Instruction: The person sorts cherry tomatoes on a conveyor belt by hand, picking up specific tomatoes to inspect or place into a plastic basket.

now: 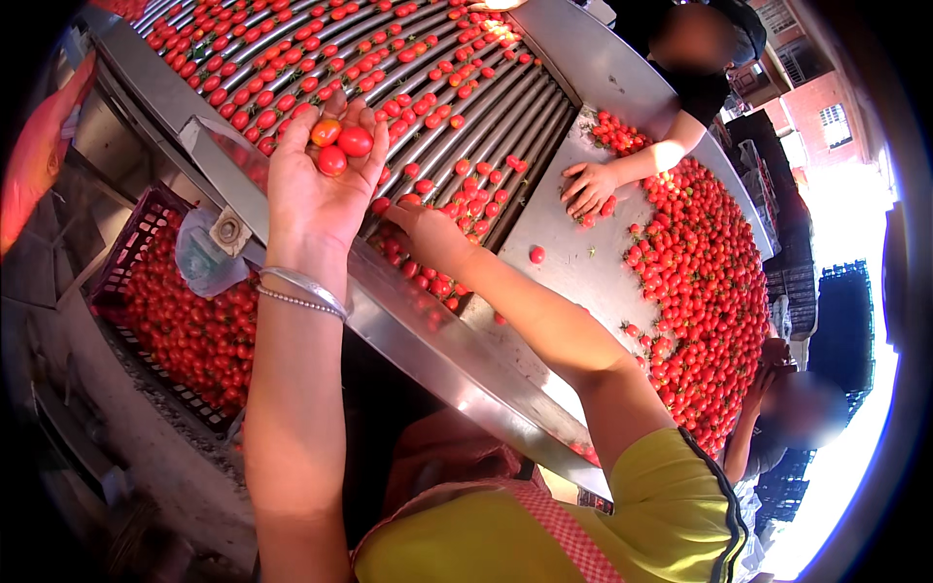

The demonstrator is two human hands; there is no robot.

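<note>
My left hand [324, 164] is raised palm up over the roller conveyor [466, 138], fingers curled upward. Three cherry tomatoes [332, 161] rest in it, one more orange than the others. Two bracelets [305, 291] circle that wrist. Lower and to the right, my right hand [436, 235] reaches down among loose tomatoes [472, 200] at the near side of the rollers. Its fingertips are by a single tomato [380, 206], but the fingers are partly hidden, so I cannot see whether they grip anything.
Right of the rollers, a metal chute [554, 280] carries a large tomato heap [700, 291]. A co-worker's hand [592, 188] touches tomatoes there. A crate [138, 240] full of tomatoes stands below left, beside a plastic bag [208, 255]. The conveyor's metal side rail [452, 372] runs before me.
</note>
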